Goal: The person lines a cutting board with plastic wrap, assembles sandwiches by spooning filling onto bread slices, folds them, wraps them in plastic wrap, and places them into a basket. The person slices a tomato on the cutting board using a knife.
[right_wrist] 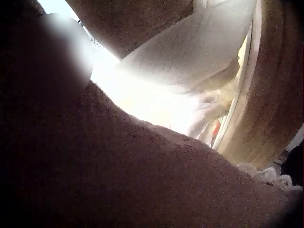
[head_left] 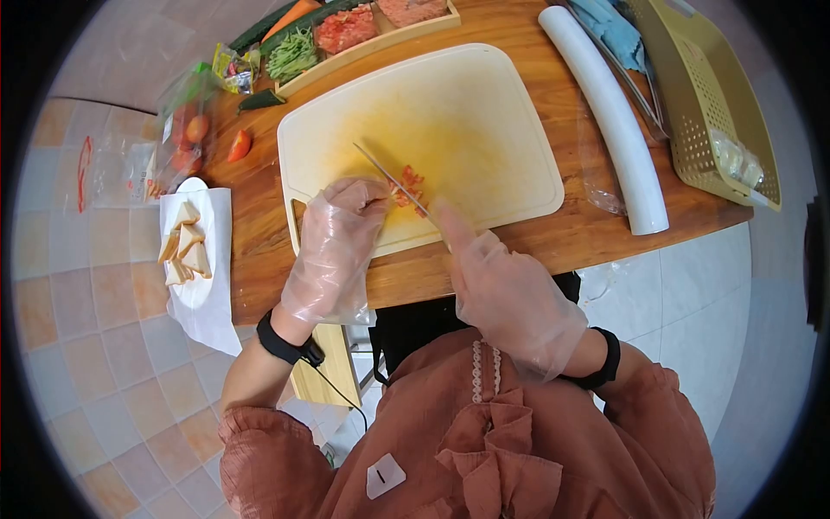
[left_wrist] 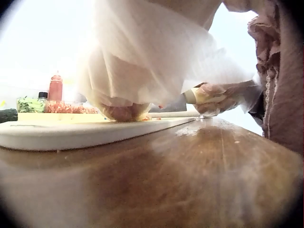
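Observation:
In the head view, my gloved right hand [head_left: 514,294] grips a kitchen knife [head_left: 373,161], its blade slanting up and left over the white cutting board [head_left: 458,95]. The left wrist view shows the knife's pale handle [left_wrist: 192,96] inside the right hand's fingers. A small heap of chopped red pieces [head_left: 413,180], tomato-like, lies along the blade. Just left of it, my gloved left hand [head_left: 337,246] rests on the board with bent fingers, and I cannot tell whether they hold a piece. Most of the right wrist view is dark sleeve.
Behind the board stands a wooden tray [head_left: 372,45] of shredded vegetables and red fillings. A tomato wedge [head_left: 239,145] and a bag of tomatoes [head_left: 186,130] lie left, above a plate of bread triangles [head_left: 207,290]. On the right are a white roll [head_left: 605,121] and a basket [head_left: 700,95].

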Available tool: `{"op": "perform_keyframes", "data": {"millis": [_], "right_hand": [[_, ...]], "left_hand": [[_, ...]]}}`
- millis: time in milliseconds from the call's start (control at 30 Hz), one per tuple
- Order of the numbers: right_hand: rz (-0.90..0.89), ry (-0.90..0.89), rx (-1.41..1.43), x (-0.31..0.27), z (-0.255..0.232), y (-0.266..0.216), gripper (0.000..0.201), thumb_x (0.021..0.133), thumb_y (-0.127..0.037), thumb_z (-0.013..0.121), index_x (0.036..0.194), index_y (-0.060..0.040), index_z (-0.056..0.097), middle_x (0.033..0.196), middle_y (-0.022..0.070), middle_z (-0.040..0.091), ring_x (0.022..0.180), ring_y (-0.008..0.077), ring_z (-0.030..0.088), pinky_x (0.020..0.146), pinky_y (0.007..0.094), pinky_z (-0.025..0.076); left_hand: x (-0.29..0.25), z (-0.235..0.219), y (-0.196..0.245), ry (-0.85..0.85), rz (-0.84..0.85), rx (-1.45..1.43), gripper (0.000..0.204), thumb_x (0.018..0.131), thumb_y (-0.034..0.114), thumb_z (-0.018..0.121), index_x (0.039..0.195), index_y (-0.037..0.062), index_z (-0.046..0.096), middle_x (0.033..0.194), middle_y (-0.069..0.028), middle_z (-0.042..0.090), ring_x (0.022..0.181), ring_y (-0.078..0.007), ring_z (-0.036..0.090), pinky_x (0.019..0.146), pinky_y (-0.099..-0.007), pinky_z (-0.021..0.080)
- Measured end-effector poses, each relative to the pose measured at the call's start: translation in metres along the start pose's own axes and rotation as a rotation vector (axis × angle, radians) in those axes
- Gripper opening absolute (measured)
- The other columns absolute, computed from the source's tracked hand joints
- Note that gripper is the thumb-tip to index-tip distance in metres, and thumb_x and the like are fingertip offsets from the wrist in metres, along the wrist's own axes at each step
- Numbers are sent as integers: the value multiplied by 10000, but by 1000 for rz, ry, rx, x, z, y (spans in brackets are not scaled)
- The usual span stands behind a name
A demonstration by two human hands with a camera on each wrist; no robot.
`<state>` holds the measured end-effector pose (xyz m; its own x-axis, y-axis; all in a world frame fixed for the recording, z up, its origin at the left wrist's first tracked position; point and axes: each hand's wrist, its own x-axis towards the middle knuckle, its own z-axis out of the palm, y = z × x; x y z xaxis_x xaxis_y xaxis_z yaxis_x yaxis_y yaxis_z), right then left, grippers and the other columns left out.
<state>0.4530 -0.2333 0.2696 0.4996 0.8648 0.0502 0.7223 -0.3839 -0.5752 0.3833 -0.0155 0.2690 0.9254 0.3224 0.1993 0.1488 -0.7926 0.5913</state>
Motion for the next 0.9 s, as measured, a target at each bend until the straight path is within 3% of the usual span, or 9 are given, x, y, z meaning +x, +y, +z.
{"op": "perform_keyframes", "data": {"millis": [67, 100, 167, 667, 900], "right_hand": [[8, -26, -129, 0, 2, -1, 652, 978, -158, 560, 1549, 19, 302, 747, 144, 588, 594, 291, 628, 502, 399, 541], [8, -26, -128, -1, 2, -1, 652, 978, -158, 560, 1549, 19, 302, 747, 144, 588, 594, 291, 628, 502, 399, 541], [-15, 14, -95, -2, 3, 0, 656, 969, -148, 564, 1547, 26, 308, 748, 143, 578, 586, 288, 622, 492, 393, 537], [38, -122, -94, -3, -9, -7, 780, 874, -113, 621, 1558, 20, 270, 872, 157, 609, 693, 304, 665, 575, 415, 570], [-11, -30, -34, 10, 1, -5, 792, 829, -52, 602, 1551, 36, 288, 866, 172, 621, 690, 291, 669, 559, 379, 559]], "left_hand": [[-1, 0, 2, 14, -8, 7, 122, 828, -56, 707, 943, -19, 716, 947, -171, 723, 841, -292, 700, 761, -340, 558], [-1, 0, 1, 13, -8, 8, 122, 828, -56, 707, 943, -19, 716, 947, -171, 723, 841, -292, 700, 761, -340, 558], [-1, 1, -2, 6, -4, 30, 83, 857, 31, 700, 939, 24, 711, 978, -149, 728, 862, -337, 696, 769, -365, 561], [0, -2, 1, -7, -7, 7, 86, 843, 16, 710, 929, 16, 711, 951, -152, 730, 835, -344, 697, 746, -362, 559], [3, -3, 5, -30, 46, 76, 76, 839, 10, 707, 915, 17, 712, 941, -148, 730, 815, -348, 692, 733, -362, 556]]}}
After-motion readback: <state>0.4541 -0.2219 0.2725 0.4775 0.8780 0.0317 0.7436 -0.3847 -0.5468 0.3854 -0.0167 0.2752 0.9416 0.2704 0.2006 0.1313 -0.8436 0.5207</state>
